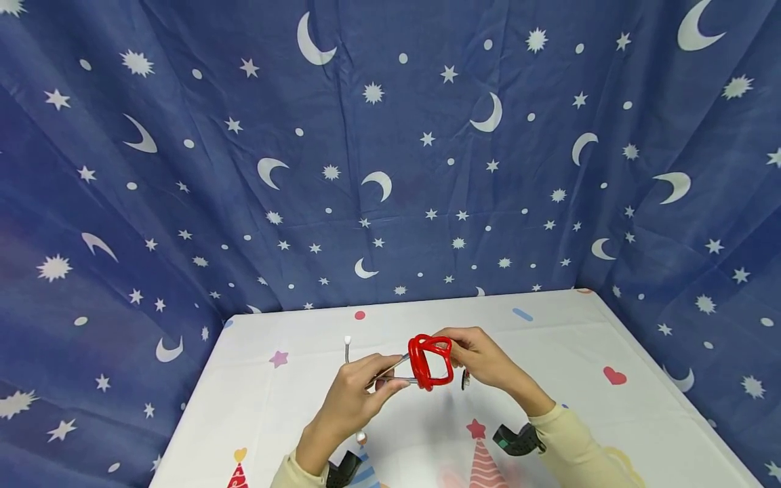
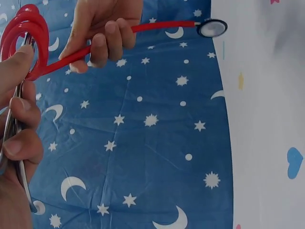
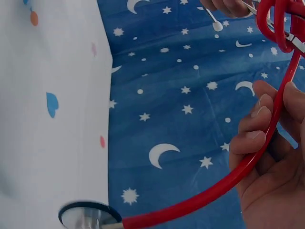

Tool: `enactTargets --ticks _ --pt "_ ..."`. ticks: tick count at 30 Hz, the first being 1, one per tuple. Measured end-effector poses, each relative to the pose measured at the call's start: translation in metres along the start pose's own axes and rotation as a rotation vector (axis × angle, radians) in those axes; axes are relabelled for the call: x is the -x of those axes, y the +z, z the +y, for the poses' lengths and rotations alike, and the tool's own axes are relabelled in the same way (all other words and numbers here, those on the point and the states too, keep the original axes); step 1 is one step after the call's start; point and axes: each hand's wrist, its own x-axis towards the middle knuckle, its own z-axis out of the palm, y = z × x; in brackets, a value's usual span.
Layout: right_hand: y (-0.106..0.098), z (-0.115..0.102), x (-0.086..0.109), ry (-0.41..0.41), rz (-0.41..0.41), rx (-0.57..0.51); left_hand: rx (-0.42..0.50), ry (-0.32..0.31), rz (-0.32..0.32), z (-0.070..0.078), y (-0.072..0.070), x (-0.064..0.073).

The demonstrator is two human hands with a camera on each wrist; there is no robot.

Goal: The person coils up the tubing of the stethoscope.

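Observation:
A stethoscope with red tubing is held above the table between both hands. Its tubing is looped in several turns around the metal ear tubes. My left hand grips those ear tubes below the loops, thumb against the red coil in the left wrist view. The white ear tips stick out past that hand. My right hand holds the free length of red tubing, fingers curled round it. Beyond this hand hangs the round chest piece at the tubing's end.
Under the hands lies a white tablecloth printed with hearts, stars and party hats. A dark blue curtain with moons and stars stands behind the table and along its sides. Each wrist wears a black camera.

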Motion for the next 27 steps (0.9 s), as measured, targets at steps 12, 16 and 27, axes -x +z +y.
enactTargets --ticks 12,16,27 --pt "0.020 0.004 0.006 0.020 0.003 0.080 -0.008 -0.123 0.180 -0.005 -0.009 0.003" --pt "0.027 0.005 0.012 0.027 0.019 0.073 -0.024 -0.165 0.222 -0.008 -0.008 0.006" --pt "0.040 0.006 0.025 0.006 0.048 0.049 -0.073 -0.296 0.291 -0.018 -0.009 0.010"
